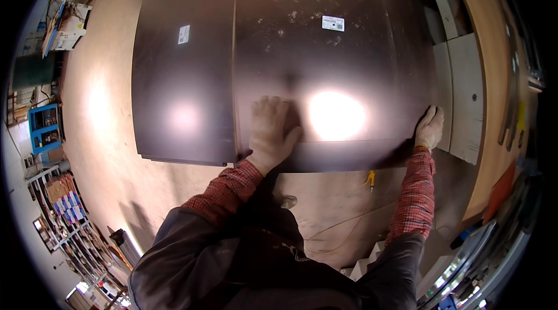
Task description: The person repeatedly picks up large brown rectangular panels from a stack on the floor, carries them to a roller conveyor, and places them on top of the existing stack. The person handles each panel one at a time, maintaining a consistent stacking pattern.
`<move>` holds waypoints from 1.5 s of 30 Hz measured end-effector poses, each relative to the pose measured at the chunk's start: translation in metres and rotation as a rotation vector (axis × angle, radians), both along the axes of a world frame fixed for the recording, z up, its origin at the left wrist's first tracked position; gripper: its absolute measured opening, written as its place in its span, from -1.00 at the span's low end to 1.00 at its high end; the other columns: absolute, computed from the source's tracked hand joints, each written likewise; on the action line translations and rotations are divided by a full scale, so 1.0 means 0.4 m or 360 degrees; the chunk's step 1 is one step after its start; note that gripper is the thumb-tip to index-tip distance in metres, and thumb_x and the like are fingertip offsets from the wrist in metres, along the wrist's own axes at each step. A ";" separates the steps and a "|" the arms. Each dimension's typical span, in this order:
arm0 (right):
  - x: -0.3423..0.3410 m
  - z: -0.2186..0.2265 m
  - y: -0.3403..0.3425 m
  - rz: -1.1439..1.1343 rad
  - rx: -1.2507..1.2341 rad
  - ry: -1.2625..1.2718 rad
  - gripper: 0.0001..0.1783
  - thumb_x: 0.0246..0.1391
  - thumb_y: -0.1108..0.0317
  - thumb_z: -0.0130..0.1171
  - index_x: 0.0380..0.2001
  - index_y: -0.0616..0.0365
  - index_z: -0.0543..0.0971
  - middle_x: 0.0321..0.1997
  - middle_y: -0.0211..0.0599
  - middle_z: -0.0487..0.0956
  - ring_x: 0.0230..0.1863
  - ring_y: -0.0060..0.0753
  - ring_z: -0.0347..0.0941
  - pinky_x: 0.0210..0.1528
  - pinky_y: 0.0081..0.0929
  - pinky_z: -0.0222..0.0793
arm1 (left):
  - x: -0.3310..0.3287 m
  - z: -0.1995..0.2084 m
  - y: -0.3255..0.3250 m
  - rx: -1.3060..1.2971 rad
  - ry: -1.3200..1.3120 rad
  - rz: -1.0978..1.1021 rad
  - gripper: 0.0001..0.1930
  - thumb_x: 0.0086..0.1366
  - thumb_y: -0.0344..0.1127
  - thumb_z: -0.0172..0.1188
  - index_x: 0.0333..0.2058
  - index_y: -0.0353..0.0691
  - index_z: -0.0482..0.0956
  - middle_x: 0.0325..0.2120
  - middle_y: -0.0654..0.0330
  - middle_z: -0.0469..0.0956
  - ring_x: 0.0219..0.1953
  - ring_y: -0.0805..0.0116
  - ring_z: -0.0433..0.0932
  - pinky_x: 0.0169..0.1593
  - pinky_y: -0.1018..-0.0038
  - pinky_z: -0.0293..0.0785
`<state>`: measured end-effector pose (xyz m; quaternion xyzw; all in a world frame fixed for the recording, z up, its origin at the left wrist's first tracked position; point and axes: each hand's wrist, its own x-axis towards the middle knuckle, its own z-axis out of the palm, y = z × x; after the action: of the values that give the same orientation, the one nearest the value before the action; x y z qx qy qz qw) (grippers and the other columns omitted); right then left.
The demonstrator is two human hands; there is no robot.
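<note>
A large dark brown panel [349,66] with a smooth, shiny face lies in front of me and carries a small white label [333,23]. My left hand [272,133], in a pale work glove, rests on it near its left edge, palm down with the fingers stretched out. At the panel's right edge is my right hand [429,128], also gloved. Its fingers point away from me along that edge, and its underside is hidden. A second dark panel [168,89] lies to the left, parted from the first by a narrow seam, with its own white label [184,34].
A yellow air blow gun [371,178] with a thin hose hangs below the panel's near edge. White boxy machine parts [465,101] and a long wooden surface [479,13] border the right side. A blue cabinet [45,128] and loaded shelving [70,205] stand at the left.
</note>
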<state>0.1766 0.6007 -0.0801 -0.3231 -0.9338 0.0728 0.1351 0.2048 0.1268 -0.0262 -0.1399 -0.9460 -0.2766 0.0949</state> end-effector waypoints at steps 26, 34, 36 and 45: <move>0.571 -0.014 -0.104 -0.1503 -0.1131 0.1112 -0.32 0.31 0.03 0.29 0.26 0.37 0.47 0.21 -0.06 0.62 0.23 -0.02 0.54 0.33 -0.19 0.41 | 0.363 0.140 -0.189 0.0751 -0.1368 0.0263 -0.51 0.44 -0.32 0.16 0.28 -0.36 0.42 0.33 -0.14 0.33 0.31 -0.05 0.39 0.36 0.08 0.34; 0.675 -0.116 -0.320 -0.1153 -0.2706 0.1944 -0.47 0.35 0.16 0.29 0.24 0.27 0.50 0.19 -0.19 0.63 0.14 -0.16 0.60 0.19 -0.22 0.60 | 0.169 0.192 -0.246 0.0266 -0.1019 -0.0169 -0.50 0.44 -0.30 0.20 0.31 -0.30 0.44 0.18 -0.09 0.50 0.15 -0.02 0.52 0.18 0.19 0.51; 0.660 -0.090 -0.330 -0.1214 -0.2757 0.1999 -0.43 0.35 0.11 0.29 0.24 0.28 0.50 0.20 -0.18 0.62 0.15 -0.14 0.59 0.24 -0.21 0.56 | 0.036 0.152 -0.225 0.0442 -0.0568 -0.0537 -0.49 0.43 -0.29 0.23 0.28 -0.35 0.45 0.20 -0.16 0.50 0.26 -0.12 0.47 0.28 0.17 0.44; 0.538 0.006 -0.609 -0.2322 -0.1868 0.1083 -0.09 0.39 -0.28 0.08 0.29 0.49 0.43 0.25 -0.08 0.60 0.14 -0.18 0.57 0.25 -0.34 0.43 | -0.653 -0.031 0.076 -0.0515 0.0117 -0.0420 -0.42 0.40 -0.01 0.22 0.27 -0.20 0.43 0.29 -0.08 0.42 0.33 -0.13 0.37 0.34 0.04 0.33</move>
<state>0.3918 0.3572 -0.0777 -0.7955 -0.2343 0.5110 0.2262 -0.0565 0.1572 -0.0385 -0.2860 -0.9474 -0.1259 0.0686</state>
